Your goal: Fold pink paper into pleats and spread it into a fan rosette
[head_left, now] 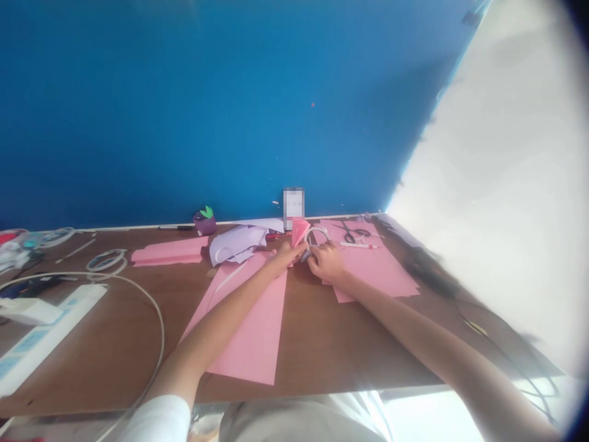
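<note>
Both my hands meet over the middle of the table. My left hand (286, 258) is closed around the lower end of a pleated pink paper fan (300, 229), whose folds spread upward. Right beside it, my right hand (326, 261) has its fingers curled on a pale ring that looks like a roll of tape (322, 231). The fingertips of the two hands almost touch. A large pink paper sheet (251, 337) lies under my left forearm. More pink sheets (377, 270) lie beyond my right hand, with scissors (352, 236) and a white pen-like stick (359, 245) on them.
Crumpled lilac paper (239, 242), a folded pink strip (170, 250) and a small purple pot-like craft (205, 222) lie toward the blue wall (207, 110). A white power strip (50, 337) and a looping cable (159, 313) occupy the left. Dark cables (497, 344) trail at the right edge.
</note>
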